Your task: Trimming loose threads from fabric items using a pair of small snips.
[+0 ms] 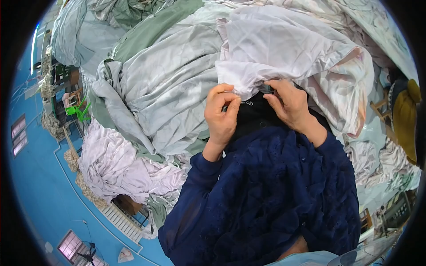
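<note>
My left hand point(219, 113) pinches the lower edge of a pale white-lilac cloth point(270, 37) between thumb and fingertips. To its right, my right hand point(290, 104) is bent at the same edge, thumb and forefinger curled around a small dark thing that is too small and shaded to make out. The cloth spreads away from my hands in a broad, loosely wrinkled sheet. Below the fingers, black fabric point(255, 117) with a small pale mark covers my lap. Dark blue sleeves cover both my forearms.
Pale grey-green cloth point(173, 84) is heaped at the left, with a crumpled lilac pile point(117, 166) lower down. Patterned cloth point(350, 95) hangs at the right, near a mustard-coloured cloth point(404, 119). A bright green plastic object point(79, 111) stands at the far left, before a blue wall point(37, 177).
</note>
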A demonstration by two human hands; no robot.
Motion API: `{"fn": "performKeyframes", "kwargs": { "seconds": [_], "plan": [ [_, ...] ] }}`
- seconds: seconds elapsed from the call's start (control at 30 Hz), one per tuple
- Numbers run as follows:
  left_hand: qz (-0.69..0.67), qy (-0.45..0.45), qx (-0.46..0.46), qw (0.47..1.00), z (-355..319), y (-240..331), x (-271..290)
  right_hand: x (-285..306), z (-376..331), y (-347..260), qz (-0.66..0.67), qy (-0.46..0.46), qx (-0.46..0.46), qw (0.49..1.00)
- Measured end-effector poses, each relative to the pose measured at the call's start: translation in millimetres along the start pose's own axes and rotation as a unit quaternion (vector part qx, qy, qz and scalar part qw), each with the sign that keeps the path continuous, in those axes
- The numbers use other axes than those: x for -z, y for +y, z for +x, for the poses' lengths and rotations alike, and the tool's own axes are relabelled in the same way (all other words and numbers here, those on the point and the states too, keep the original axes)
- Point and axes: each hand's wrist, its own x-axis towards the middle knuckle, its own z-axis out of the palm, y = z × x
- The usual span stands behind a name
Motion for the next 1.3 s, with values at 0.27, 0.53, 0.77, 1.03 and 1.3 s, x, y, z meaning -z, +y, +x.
{"fn": "performKeyframes", "kwargs": {
  "seconds": [0.27,0.53,0.77,1.03,1.3],
  "plan": [
    [-0.339,-0.035,0.248,0.907,9,-27,-5,-17,13,36,0.108,0.009,-0.082,0.991],
    [-0.056,-0.053,0.127,0.989,6,-55,3,-15,14,36,0.068,-0.007,-0.082,0.994],
    [0.012,-0.040,0.112,0.993,8,-39,4,-6,9,25,0.074,-0.033,-0.062,0.995],
    [0.150,-0.054,0.009,0.987,12,-29,0,-6,11,7,0.048,-0.045,-0.015,0.998],
    [0.123,-0.037,0.037,0.991,8,-22,2,-22,18,-14,-0.105,-0.110,0.104,0.983]
  ]
}}
